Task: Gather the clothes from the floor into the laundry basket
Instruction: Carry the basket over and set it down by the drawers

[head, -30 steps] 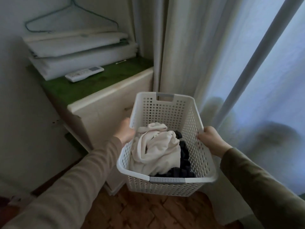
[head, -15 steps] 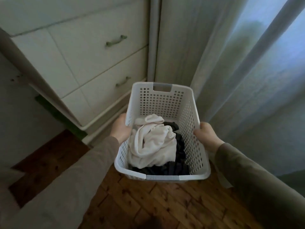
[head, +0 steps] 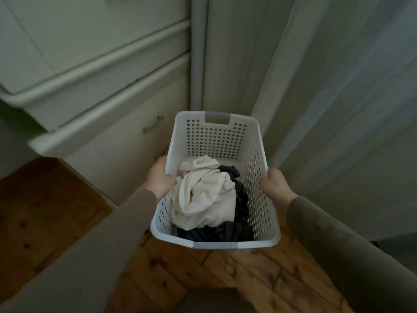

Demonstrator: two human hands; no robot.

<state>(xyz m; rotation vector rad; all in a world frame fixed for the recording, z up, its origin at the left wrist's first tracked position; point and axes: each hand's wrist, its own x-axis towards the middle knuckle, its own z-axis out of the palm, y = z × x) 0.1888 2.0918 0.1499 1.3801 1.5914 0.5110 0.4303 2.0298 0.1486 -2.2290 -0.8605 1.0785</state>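
Since the earlier frames the view has tipped further down: dresser top, remote and hanger are gone from sight, more floorboard shows, and the laundry basket sits lower against the drawer fronts. Both hands stay on it. Left hand clamps the basket's left long rim, thumb side inside the wall; right hand clamps the right long rim, fingers curled closed over the edge. Basket is white perforated plastic, grey inserts at the near and far handle cutouts, held between the hands above the wooden floor; whether it touches the floor cannot be told. Inside: a crumpled cream garment on top and to the left, dark clothing under it and along the right wall and near end. Left of the basket, a pale dresser with a metal drawer handle. Pale curtain hangs behind and right. Long olive-grey sleeves cover both forearms. Image soft, dim.
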